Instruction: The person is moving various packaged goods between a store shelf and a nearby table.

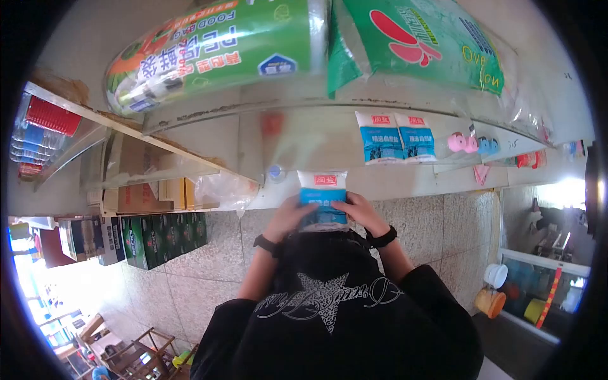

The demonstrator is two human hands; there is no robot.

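Note:
A blue and white bag of salt (323, 193) stands upright in front of my body, close to the shelf's front edge. My left hand (288, 216) grips its left side and my right hand (361, 211) its right side. Both thumbs lie over the front of the bag; the fingers behind it are hidden. Two similar salt bags, a left one (381, 140) and a right one (417, 139), stand side by side on the shelf (316, 142), ahead and to the right.
A green roll of food bags (209, 47) and another green package (411, 44) lie on the upper glass shelf. Pink rolls (462, 142) and blue rolls (488, 145) sit right of the salt. Cardboard boxes (136, 196) and several green cartons (164, 239) stand left.

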